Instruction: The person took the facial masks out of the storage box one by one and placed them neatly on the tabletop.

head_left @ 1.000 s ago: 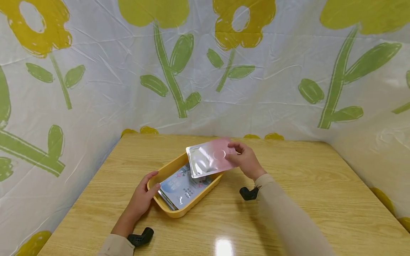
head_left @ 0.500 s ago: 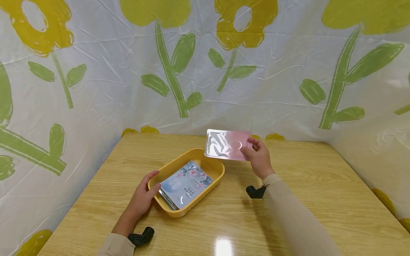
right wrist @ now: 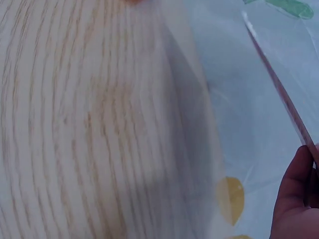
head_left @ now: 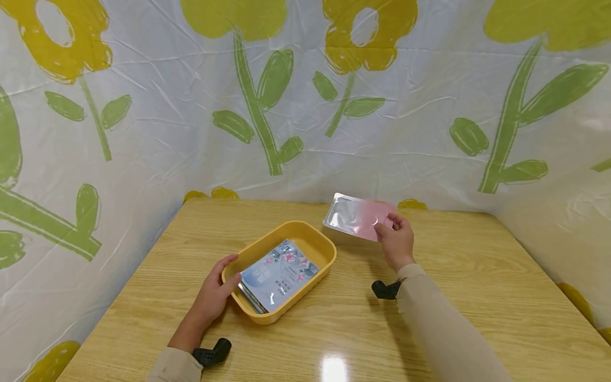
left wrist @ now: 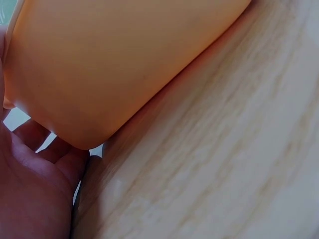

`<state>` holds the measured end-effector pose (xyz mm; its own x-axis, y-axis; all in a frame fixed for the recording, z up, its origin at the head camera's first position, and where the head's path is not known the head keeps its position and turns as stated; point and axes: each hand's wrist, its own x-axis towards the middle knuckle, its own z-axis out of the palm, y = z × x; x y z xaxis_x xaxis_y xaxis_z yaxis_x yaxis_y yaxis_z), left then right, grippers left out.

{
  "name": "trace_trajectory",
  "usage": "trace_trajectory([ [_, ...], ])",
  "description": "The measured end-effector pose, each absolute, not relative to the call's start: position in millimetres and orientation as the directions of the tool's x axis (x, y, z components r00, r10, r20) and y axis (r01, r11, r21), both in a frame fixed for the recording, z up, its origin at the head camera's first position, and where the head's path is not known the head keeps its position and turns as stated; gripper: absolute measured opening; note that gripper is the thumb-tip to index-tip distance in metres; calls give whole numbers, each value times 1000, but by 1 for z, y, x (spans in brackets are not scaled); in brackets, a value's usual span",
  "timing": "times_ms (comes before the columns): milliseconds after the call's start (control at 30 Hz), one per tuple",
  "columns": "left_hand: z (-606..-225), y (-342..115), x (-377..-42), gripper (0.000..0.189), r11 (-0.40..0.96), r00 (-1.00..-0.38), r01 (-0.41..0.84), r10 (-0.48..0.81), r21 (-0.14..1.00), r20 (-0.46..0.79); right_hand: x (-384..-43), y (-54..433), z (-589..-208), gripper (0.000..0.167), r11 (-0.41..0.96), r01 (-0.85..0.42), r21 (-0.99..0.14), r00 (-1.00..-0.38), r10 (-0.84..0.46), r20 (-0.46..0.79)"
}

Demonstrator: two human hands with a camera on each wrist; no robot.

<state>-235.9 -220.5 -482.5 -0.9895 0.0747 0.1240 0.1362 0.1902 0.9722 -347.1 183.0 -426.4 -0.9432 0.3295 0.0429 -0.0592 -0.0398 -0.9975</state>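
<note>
My right hand (head_left: pixel 398 241) pinches a pink and silver foil sachet (head_left: pixel 358 216) by its pink end, thumb on the printed face. The sachet hangs above the far part of the table, right of a yellow plastic basket (head_left: pixel 312 233); the right wrist view shows the sachet (right wrist: pixel 284 92) edge-on. My left hand (head_left: pixel 212 294) grips the near left end of the basket, thumb over the rim and fingers along the outer wall. Inside the basket lies a stack of flat packets (head_left: pixel 279 276), the top one pale blue with pink flowers. In the left wrist view, fingers touch the basket wall (left wrist: pixel 109 64).
The basket stands on a wood-grain table (head_left: pixel 477 297). Behind and at both sides hangs a white cloth (head_left: pixel 406 132) printed with yellow flowers and green stems. A black wrist device (head_left: pixel 212 353) sits at the left cuff, another (head_left: pixel 385 289) at the right.
My right hand has carried the pink and silver sachet from over the basket to the right, uncovering the flowered packet. The left hand and basket have stayed in place.
</note>
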Motion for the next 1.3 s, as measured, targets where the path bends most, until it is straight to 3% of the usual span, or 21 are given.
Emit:
trace_trajectory([
  [400, -484, -222, -237, 53, 227, -990, 135, 76, 965, 121, -352, 195, -437, 57, 69, 24, -997, -961, 277, -4],
  [800, -483, -220, -238, 51, 224, -996, 91, 35, 970, 85, -358, 202, -444, 59, 103, 13, -995, -995, 103, -2],
  [1133, -481, -220, -236, 50, 218, -994, 107, 47, 970, 99, -367, 213, -450, 63, 346, 16, -938, -999, 37, -4],
  [1300, -480, -219, -235, 51, 222, -995, 101, 47, 970, 92, -370, 217, -453, 61, 392, 12, -920, -999, 47, 7],
])
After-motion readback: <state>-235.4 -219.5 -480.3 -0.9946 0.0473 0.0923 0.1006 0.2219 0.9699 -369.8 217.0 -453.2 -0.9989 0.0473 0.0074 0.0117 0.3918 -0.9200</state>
